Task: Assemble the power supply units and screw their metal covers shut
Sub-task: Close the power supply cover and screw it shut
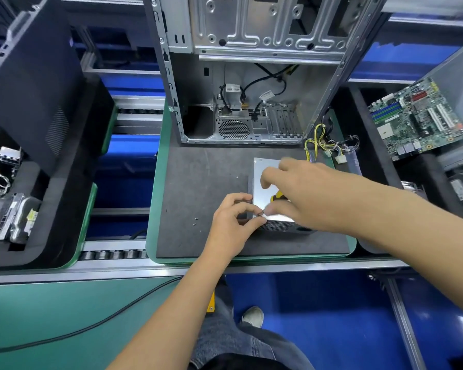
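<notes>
A silver power supply unit [262, 177] lies on the dark mat [198, 182], its mesh side [278, 226] facing me. My right hand [305, 193] is over its metal cover and grips a yellow-handled screwdriver [278, 195], mostly hidden under the palm. My left hand [233, 222] is at the unit's near left corner, its thumb and fingers pinching something small at the screwdriver's tip [259, 214]. Two loose screws [195, 221] lie on the mat to the left. The unit's yellow and black wire bundle [321, 145] trails off to the back right.
An open metal computer case [238, 76] stands upright behind the mat. A motherboard [417, 116] leans in a tray at the right. Black foam trays with drives [14, 212] sit at the left. A roller conveyor rail [112, 255] runs along the front, and a black cable [91, 327] crosses the green bench.
</notes>
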Action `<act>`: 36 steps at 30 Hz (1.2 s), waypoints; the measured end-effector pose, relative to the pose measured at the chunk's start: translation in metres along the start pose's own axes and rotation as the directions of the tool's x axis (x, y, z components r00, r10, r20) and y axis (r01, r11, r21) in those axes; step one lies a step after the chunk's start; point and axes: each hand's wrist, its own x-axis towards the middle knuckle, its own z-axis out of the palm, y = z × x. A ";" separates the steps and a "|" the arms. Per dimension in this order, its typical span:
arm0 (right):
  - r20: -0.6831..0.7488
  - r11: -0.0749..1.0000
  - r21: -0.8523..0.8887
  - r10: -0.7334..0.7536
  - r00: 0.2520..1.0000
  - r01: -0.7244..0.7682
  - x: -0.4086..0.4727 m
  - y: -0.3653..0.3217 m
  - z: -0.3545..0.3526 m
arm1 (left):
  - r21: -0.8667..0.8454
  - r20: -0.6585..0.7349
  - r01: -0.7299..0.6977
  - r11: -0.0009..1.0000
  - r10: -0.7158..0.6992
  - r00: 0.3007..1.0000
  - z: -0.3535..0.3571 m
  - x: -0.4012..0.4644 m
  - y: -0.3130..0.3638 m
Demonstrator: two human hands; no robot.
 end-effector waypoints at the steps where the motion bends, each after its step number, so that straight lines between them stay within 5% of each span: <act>1: -0.004 0.998 0.041 -0.042 0.999 0.042 -0.001 0.001 0.000 | 0.004 0.000 0.002 1.000 -0.002 1.000 0.000 0.000 0.000; 6: -0.021 0.982 -0.180 0.054 0.998 -0.057 0.003 0.005 0.000 | 0.000 0.010 0.011 1.000 -0.011 1.000 -0.001 0.001 0.000; 10: 0.019 0.999 -0.036 -0.020 1.000 0.021 -0.005 0.008 0.002 | 0.018 0.020 0.015 1.000 -0.015 1.000 -0.001 0.001 -0.001; 15: 0.015 0.966 -0.258 0.025 1.000 -0.020 0.005 -0.003 0.007 | 0.007 -0.001 0.002 1.000 -0.002 1.000 0.000 0.001 0.000; 19: 0.010 0.991 -0.132 -0.018 1.000 0.019 0.000 0.000 0.007 | 0.033 0.005 0.011 0.999 -0.011 1.000 -0.001 0.000 0.001; 24: 0.003 0.939 -0.341 -0.037 0.999 0.036 0.006 -0.008 0.001 | 0.038 -0.012 -0.018 0.999 0.018 1.000 0.001 -0.001 -0.001; 28: 0.015 0.973 -0.227 0.051 0.999 -0.046 0.006 -0.007 0.002 | 0.021 -0.011 -0.011 1.000 0.011 1.000 0.001 -0.002 -0.001; 36: 0.074 0.931 -0.348 -0.093 0.993 0.113 0.008 -0.016 -0.013 | 0.004 -0.025 -0.019 1.000 0.019 1.000 0.002 -0.003 -0.002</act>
